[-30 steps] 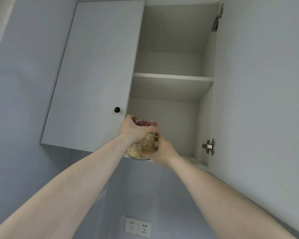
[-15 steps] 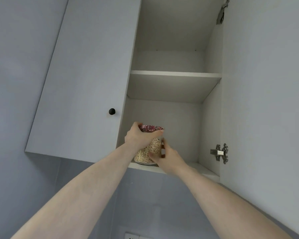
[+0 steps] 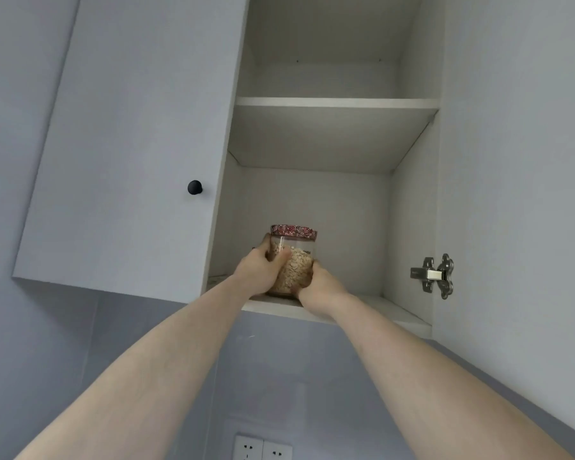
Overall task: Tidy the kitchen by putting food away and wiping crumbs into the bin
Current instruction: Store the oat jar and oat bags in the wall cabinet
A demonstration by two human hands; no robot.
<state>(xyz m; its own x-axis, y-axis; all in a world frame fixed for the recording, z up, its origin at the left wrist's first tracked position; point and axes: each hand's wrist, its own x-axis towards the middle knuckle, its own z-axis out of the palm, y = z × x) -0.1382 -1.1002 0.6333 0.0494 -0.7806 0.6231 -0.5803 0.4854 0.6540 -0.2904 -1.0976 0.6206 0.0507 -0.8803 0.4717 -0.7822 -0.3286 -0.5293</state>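
The jar [image 3: 292, 260] is clear glass with a patterned red lid [image 3: 293, 231], about two-thirds full of pale oat flakes, so it is probably fairly heavy for its size, rigid, smooth enough to slip, and breakable if it drops from this height. Its straight sides are the sensible place to take hold, low and from both sides, rather than by the lid, which might turn loose. It stands upright at the front left of the lower shelf [image 3: 372, 308] inside the open cupboard, its base on or just above the board; which, cannot be told. The left hand [image 3: 259, 270] wraps the left wall, fingers [image 3: 265, 244] curled behind the glass and thumb across the front. The right hand [image 3: 319, 283] cups the lower right side, its fingers mostly hidden behind the jar. The upper shelf [image 3: 337, 102], the closed door with its black knob [image 3: 195, 187] and a door hinge [image 3: 434, 275] surround it.
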